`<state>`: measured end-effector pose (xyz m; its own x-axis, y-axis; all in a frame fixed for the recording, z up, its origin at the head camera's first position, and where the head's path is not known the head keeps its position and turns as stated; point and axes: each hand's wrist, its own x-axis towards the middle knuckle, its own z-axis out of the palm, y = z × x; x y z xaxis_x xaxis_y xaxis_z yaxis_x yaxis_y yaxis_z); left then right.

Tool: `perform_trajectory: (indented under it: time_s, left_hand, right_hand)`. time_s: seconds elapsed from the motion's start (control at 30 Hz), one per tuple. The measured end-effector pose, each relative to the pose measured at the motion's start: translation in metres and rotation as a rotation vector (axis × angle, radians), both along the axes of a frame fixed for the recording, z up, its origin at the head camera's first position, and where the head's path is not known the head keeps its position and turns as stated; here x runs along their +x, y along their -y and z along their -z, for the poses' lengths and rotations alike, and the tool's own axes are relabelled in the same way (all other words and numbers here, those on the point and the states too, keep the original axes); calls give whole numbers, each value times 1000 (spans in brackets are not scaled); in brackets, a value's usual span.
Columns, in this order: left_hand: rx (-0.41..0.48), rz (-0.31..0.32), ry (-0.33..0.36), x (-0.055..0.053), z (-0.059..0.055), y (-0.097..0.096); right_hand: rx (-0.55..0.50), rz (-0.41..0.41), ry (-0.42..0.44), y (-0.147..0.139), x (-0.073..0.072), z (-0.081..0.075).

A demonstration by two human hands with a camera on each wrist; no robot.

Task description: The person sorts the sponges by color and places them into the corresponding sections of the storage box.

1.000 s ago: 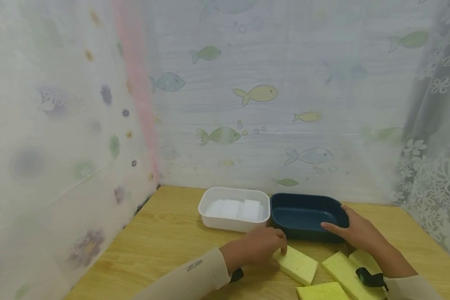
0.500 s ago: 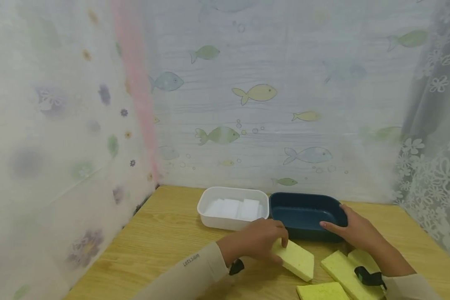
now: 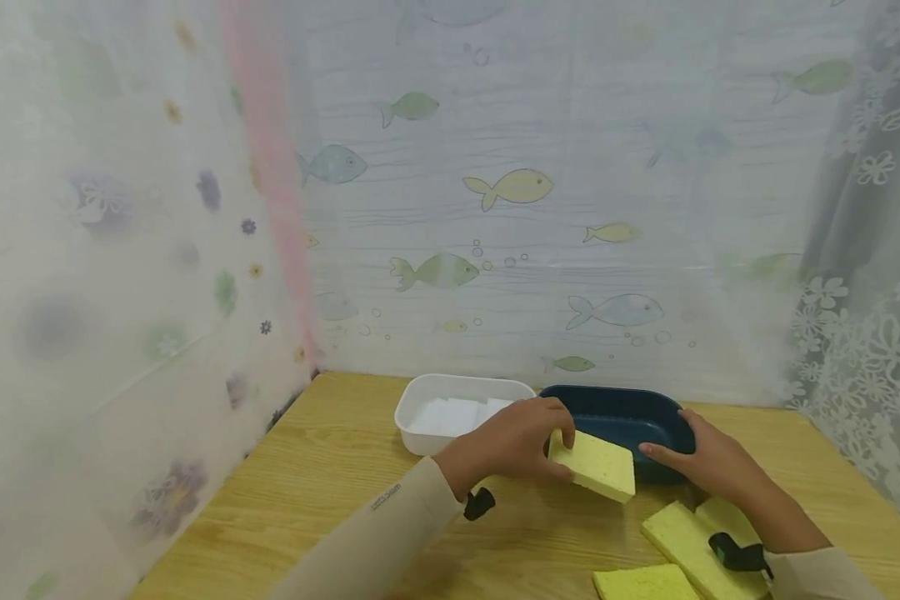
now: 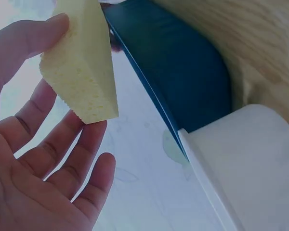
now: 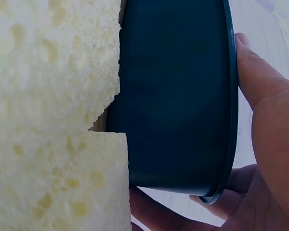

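Note:
My left hand (image 3: 512,440) pinches a yellow sponge (image 3: 596,468) between thumb and fingertips. It holds the sponge tilted, raised off the table and overlapping the front of a dark blue bin (image 3: 622,407) in the head view. In the left wrist view the thumb presses one face of the sponge (image 4: 82,67), and the little finger stands free of it. My right hand (image 3: 723,462) grips the bin's right end, thumb over the front rim. The right wrist view has its fingers curled round the end of the bin (image 5: 178,96). The bin's visible inside is bare.
A white bin (image 3: 418,440) holding several white blocks (image 3: 461,415) stands against the blue one's left side. More yellow sponges (image 3: 693,542) lie at the front right, partly under my right wrist. Another sponge (image 3: 645,582) sits at the front edge of view. A fish-print curtain (image 3: 450,317) hangs behind.
My left hand has taken hold of the sponge and lifted it from the table, up toward the front of the blue bin. My right hand has stayed on the bin's end.

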<state>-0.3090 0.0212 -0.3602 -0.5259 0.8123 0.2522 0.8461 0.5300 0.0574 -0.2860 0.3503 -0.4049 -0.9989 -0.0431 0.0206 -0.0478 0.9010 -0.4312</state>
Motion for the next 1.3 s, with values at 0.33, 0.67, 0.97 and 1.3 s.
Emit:
perform_trajectory:
  time_s: [0.33,0.67,0.97,1.3]
  left_hand:
    - [70,-71,31,-26,-5,-10]
    - [26,-166,-40,-47,4,-33]
    - [-86,-246,-20,-62,11,-49]
    - [-143,-274,59,-70,16,-52]
  right_hand:
    - [11,9,-22,0,0,0]
    - [-1,2,-11,1,0,-1]
    - [-6,20,3,2,1,-1]
    - [-19,11,1,0,0,2]
